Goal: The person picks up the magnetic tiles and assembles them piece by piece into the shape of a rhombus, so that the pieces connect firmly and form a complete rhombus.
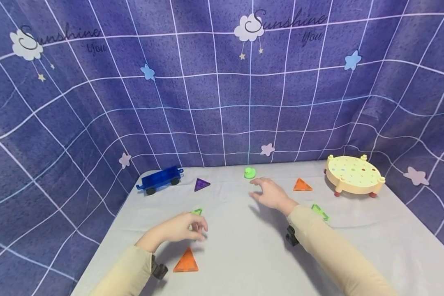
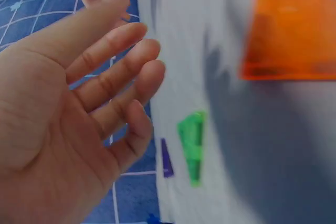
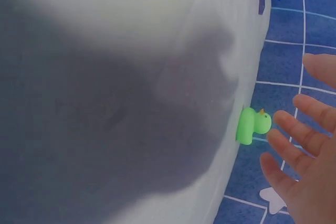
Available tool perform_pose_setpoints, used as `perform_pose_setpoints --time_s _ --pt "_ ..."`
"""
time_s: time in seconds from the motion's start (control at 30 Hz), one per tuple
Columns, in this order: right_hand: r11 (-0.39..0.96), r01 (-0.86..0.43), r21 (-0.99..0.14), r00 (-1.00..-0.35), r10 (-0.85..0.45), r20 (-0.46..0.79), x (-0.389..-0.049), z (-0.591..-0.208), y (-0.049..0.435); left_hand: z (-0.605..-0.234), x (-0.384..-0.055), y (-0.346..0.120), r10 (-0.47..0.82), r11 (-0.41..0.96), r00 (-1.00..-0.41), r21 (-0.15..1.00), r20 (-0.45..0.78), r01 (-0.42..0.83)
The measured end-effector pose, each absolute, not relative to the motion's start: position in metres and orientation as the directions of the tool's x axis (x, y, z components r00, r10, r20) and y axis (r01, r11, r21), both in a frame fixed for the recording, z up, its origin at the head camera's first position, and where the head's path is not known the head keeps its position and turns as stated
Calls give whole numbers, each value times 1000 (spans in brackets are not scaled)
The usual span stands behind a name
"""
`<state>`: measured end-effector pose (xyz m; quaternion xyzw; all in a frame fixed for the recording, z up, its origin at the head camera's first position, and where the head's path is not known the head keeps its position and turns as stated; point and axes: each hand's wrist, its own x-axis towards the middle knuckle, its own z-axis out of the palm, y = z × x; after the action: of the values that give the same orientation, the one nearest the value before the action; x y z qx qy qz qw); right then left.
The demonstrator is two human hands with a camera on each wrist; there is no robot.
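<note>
My right hand (image 1: 270, 194) hangs above the table just in front of a small green toy duck (image 1: 249, 172), its fingers spread and loosely bent with nothing in them. The duck (image 3: 253, 125) stands upright near the table's back edge in the right wrist view. On the left side, my left hand (image 1: 181, 227) hovers with relaxed, slightly curled fingers and an empty palm. Just behind it lies a green triangle tile (image 1: 197, 211), partly hidden by the hand. An orange triangle tile (image 1: 186, 261) lies nearer the front, below the left wrist.
A blue toy wagon (image 1: 160, 179) stands at the back left, beside a purple triangle tile (image 1: 201, 184). To the right lie another orange tile (image 1: 302, 185) and a green tile (image 1: 320, 212), the latter beside my right sleeve. A yellow pegboard stand (image 1: 354, 174) occupies the back right corner.
</note>
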<state>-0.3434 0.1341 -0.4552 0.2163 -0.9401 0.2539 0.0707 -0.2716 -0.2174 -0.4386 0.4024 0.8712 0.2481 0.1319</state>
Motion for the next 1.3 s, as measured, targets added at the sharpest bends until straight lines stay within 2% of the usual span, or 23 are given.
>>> perform_pose_setpoints --time_s 0.27,0.77,0.9,0.97,1.03,1.13,1.2,1.3 --pt "786 -437 -438 -899 -367 239 -345 -453 142 -452 -244 -242 712 637 -688 542 -141 548" --pt "789 -414 -454 -910 -348 225 -345 -459 144 -459 -239 -198 745 629 -648 491 -159 603" --pt "782 -423 -458 -906 -357 228 -343 -460 143 -459 -242 -184 778 584 -615 507 -128 634" --pt "771 -436 -464 -900 -370 231 -343 -460 141 -460 -244 -183 781 569 -618 517 -93 640" --pt "759 -448 -472 -894 -381 235 -342 -460 140 -460 -249 -186 767 564 -641 498 -20 659" --pt "739 -466 -486 -884 -398 243 -340 -461 137 -461 -265 -197 672 621 -729 439 130 650" --pt "722 -480 -499 -877 -410 251 -339 -461 136 -460 -278 -207 572 691 -796 406 200 598" --pt "691 -503 -519 -863 -434 258 -337 -462 133 -460 -293 -219 436 779 -875 398 210 484"
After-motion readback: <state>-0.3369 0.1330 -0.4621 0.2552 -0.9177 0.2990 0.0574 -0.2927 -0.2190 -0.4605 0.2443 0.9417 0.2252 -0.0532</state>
